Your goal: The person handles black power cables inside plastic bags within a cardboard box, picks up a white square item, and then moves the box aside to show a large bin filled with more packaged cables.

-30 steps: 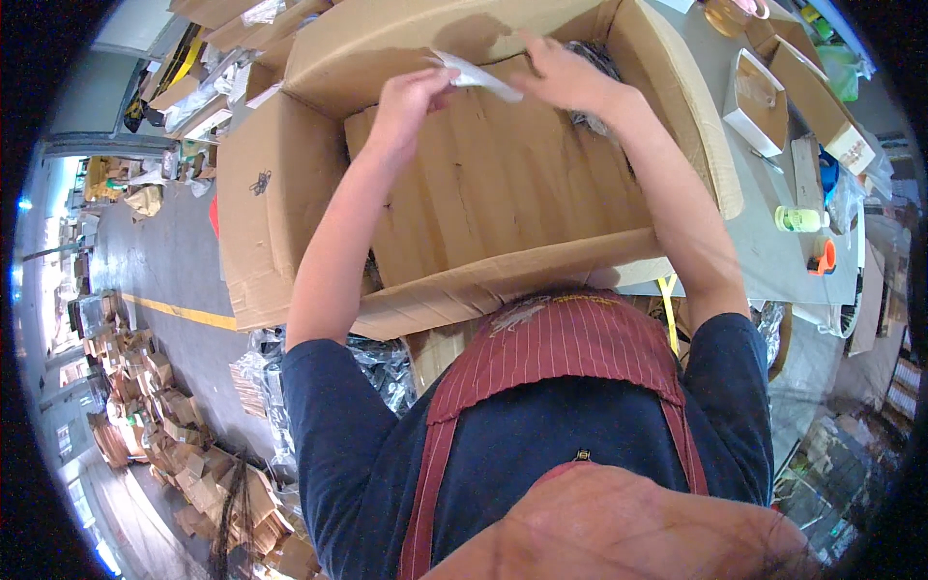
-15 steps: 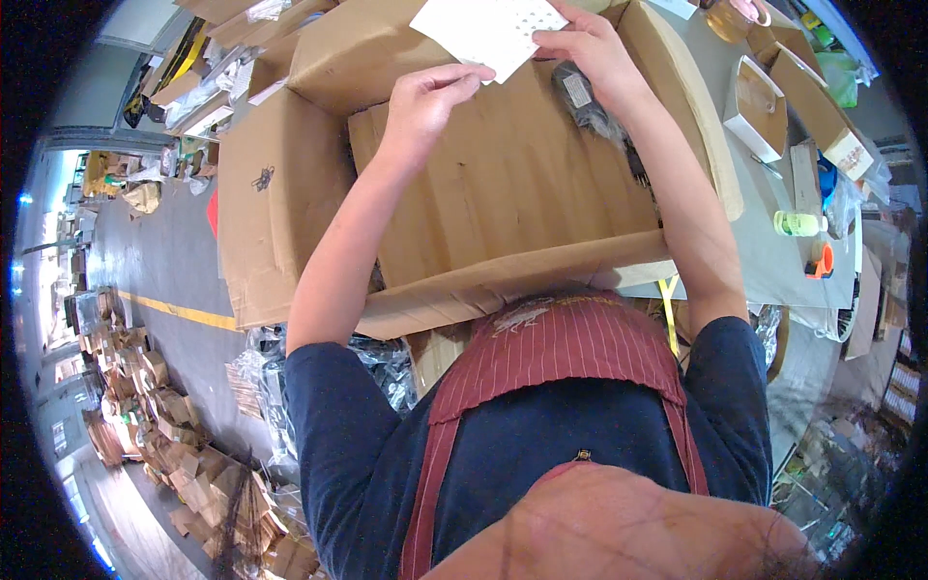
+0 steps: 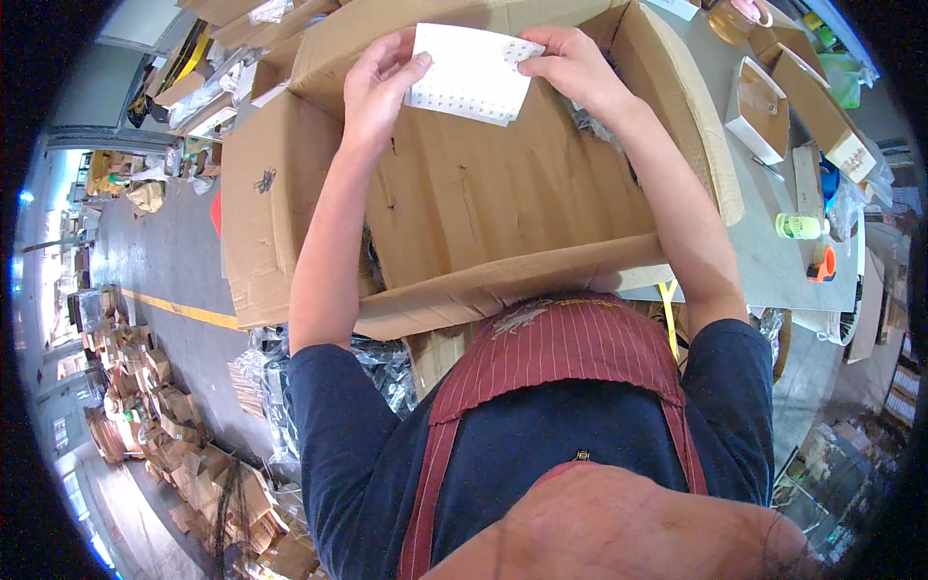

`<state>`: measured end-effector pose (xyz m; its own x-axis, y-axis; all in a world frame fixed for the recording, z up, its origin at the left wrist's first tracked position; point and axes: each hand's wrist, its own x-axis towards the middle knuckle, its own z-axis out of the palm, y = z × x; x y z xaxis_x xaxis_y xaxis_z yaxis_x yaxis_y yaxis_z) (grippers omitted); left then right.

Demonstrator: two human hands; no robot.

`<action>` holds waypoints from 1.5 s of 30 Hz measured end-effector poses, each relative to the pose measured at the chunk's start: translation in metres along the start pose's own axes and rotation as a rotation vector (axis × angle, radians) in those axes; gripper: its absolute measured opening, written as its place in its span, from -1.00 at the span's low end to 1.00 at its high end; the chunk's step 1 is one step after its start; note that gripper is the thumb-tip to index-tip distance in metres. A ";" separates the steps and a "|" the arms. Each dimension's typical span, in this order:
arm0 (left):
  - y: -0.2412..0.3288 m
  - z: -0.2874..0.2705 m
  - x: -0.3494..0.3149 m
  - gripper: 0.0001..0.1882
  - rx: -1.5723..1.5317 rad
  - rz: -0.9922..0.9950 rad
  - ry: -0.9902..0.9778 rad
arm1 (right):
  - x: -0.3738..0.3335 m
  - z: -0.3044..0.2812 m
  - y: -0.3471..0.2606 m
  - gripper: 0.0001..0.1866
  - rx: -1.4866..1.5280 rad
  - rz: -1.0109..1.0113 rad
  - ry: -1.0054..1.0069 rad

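Reading the whole view as a clock face, a white sheet (image 3: pixel 469 72) is at 12 o'clock, held up between the person's two bare hands above the far part of a big open cardboard box (image 3: pixel 681 126). The left grip (image 3: pixel 379 92), towards 11 o'clock, is narrow and closed on the sheet's left edge, its thumb lying on the near face. The right grip (image 3: pixel 577 72), at 1 o'clock, pinches the sheet's upper right corner between thumb and fingers. Rows of small dark marks run along the sheet's bottom and upper right; whether it is a single layer is hard to tell. Inside the box a flat piece of cardboard (image 3: pixel 512 193) covers most of the bottom, and a dark wrapped thing (image 3: pixel 597 128) shows just beside the right wrist, partly hidden. On the grey table (image 3: pixel 754 256), a small white box (image 3: pixel 757 111) sits open at 2 o'clock, while a pale green bottle (image 3: pixel 798 226) and an orange ring-shaped thing (image 3: pixel 822 263) stand near each other close to 3 o'clock. A yellow line (image 3: pixel 179 308) crosses the floor at 9 o'clock, and piled cardboard (image 3: pixel 193 454) fills 8 o'clock.
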<state>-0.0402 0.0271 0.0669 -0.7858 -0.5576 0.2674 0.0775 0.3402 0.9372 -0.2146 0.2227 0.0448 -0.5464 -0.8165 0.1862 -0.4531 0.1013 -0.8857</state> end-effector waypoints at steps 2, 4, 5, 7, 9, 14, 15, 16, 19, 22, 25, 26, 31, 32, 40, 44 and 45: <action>0.002 0.000 -0.002 -0.61 -0.140 -0.056 -0.024 | -0.001 0.001 -0.008 -0.55 -0.009 0.029 -0.016; -0.003 -0.003 -0.003 -0.77 -0.079 -0.022 -0.042 | -0.002 0.002 -0.017 -0.61 -0.018 0.059 -0.029; -0.006 -0.004 -0.003 -0.77 -0.079 -0.023 -0.043 | -0.003 0.002 -0.020 -0.61 -0.039 0.064 -0.006; -0.008 -0.004 -0.003 -0.77 -0.117 0.036 0.015 | -0.003 0.001 -0.019 -0.61 -0.060 0.069 0.020; -0.007 -0.002 -0.003 -0.78 -0.151 0.077 0.015 | -0.003 0.000 -0.015 -0.61 0.036 -0.009 0.060; -0.006 -0.001 -0.003 -0.76 -0.159 0.099 0.023 | -0.007 0.005 -0.023 -0.64 0.068 -0.004 0.097; -0.008 0.000 -0.003 -0.70 -0.130 0.068 0.025 | -0.008 0.006 -0.024 -0.65 0.071 -0.007 0.127; -0.010 -0.001 -0.003 -0.64 -0.102 0.038 0.029 | -0.008 0.006 -0.026 -0.65 0.071 -0.009 0.126; -0.020 0.000 -0.004 -0.42 0.254 0.022 0.050 | -0.008 0.006 -0.032 -0.67 0.019 -0.032 0.216; -0.011 0.019 -0.012 -0.26 -0.092 -0.214 -0.074 | -0.011 0.009 -0.032 -0.67 -0.107 -0.101 0.273; 0.014 0.032 -0.024 -0.16 -0.149 -0.161 -0.326 | -0.015 0.022 -0.033 -0.64 -0.226 -0.261 0.153; 0.017 0.032 -0.027 -0.16 -0.150 -0.162 -0.325 | -0.016 0.025 -0.035 -0.58 -0.124 -0.282 0.052; 0.011 0.024 -0.022 -0.38 -0.286 -0.216 -0.342 | -0.020 0.031 -0.034 -0.27 -0.174 -0.476 -0.148; 0.010 0.023 -0.021 -0.42 -0.338 -0.242 -0.344 | -0.020 0.030 -0.034 -0.27 -0.173 -0.476 -0.151; 0.025 0.022 -0.032 -0.26 -0.392 -0.277 -0.354 | -0.016 0.022 -0.038 -0.10 -0.228 -0.579 -0.221; 0.021 0.021 -0.030 -0.33 -0.398 -0.357 -0.304 | -0.020 0.024 -0.039 -0.08 -0.317 -0.564 -0.200; 0.019 0.021 -0.029 -0.38 -0.427 -0.396 -0.249 | -0.019 0.022 -0.039 -0.08 -0.298 -0.542 -0.194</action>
<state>-0.0287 0.0659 0.0725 -0.9201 -0.3694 -0.1302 -0.0511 -0.2164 0.9750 -0.1706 0.2215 0.0667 -0.0608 -0.8811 0.4691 -0.8204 -0.2236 -0.5263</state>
